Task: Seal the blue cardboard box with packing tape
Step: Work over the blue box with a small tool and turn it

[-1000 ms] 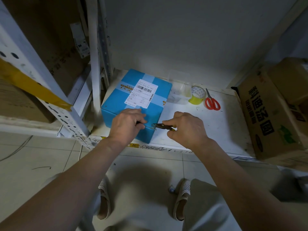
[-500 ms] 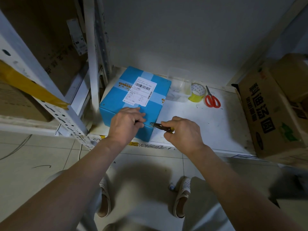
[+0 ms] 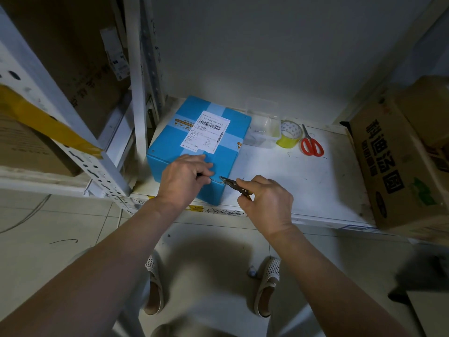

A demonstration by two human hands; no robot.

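Observation:
The blue cardboard box [image 3: 213, 147] lies on the white shelf [image 3: 303, 181], with a white barcode label and pale tape strips on its top. My left hand [image 3: 182, 178] rests on the box's near top edge with its fingers curled, and seems to pinch a thin clear strip there. My right hand [image 3: 264, 200] grips a small dark plier-like tool [image 3: 233, 184]. The tool's tip touches that strip at the box's near right corner. A roll of packing tape [image 3: 290, 135] with a yellow rim stands behind the box to the right.
Red-handled scissors [image 3: 312, 144] lie beside the tape roll, and a clear plastic tub [image 3: 263, 125] sits behind it. A large printed carton [image 3: 393, 166] fills the shelf's right end. White perforated rack uprights [image 3: 138, 93] stand at the left. My sandalled feet are on the tiled floor below.
My right hand has drawn slightly toward the shelf's front edge, and the tool now angles up-left to the box corner. My left hand stays on the box edge.

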